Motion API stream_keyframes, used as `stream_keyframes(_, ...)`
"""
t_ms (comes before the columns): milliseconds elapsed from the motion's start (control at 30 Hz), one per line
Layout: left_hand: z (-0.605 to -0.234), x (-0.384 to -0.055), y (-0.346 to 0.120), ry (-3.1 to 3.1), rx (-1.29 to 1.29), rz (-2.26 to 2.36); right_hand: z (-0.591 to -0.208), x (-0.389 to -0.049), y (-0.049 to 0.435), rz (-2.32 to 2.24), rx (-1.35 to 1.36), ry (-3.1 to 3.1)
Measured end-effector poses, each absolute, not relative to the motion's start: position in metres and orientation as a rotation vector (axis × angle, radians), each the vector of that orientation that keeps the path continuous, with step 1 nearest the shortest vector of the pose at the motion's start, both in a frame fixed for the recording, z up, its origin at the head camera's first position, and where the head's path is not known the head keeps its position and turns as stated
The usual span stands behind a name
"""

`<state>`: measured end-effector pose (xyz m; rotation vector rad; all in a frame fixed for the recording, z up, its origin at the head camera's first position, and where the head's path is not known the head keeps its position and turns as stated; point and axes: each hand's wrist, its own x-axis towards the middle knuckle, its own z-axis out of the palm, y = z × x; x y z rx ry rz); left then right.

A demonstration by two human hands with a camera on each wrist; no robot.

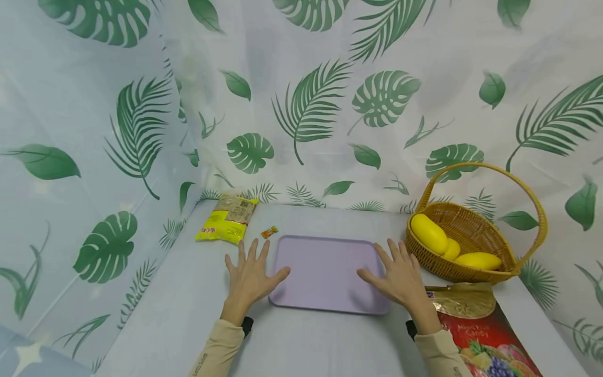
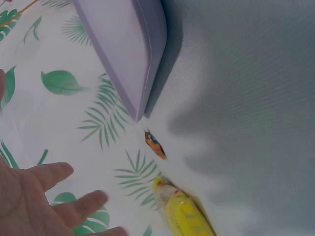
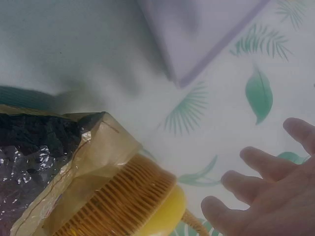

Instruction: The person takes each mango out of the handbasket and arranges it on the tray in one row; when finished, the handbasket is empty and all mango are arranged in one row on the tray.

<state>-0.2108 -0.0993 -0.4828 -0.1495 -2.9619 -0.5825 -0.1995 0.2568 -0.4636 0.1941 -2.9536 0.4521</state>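
left hand (image 1: 251,277) and right hand (image 1: 398,273) hover spread at nine and three o'clock of the lavender tray (image 1: 325,272) — an even grip should clear the wrapped candy (image 1: 269,232) at ten.

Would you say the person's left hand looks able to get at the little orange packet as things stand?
Probably yes: the left hand is empty, and the orange packet lies uncovered ahead of it, with nothing visible standing between them.

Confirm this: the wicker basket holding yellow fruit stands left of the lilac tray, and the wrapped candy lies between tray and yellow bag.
Wrong side: in the head view the wicker basket holding yellow fruit stands right of the lilac tray. The rest holds.
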Motion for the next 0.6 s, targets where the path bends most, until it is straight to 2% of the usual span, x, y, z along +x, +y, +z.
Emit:
stream_keyframes(367,-0.492,-0.208,-0.098,-3.018,-0.129,-0.532,-0.461,-0.199,0.258,0.465,0.193,-2.945)
stream_keyframes(600,-0.499,-0.204,-0.101,-3.094,-0.176,-0.512,-0.441,-0.211,0.263,0.405,0.231,-2.931)
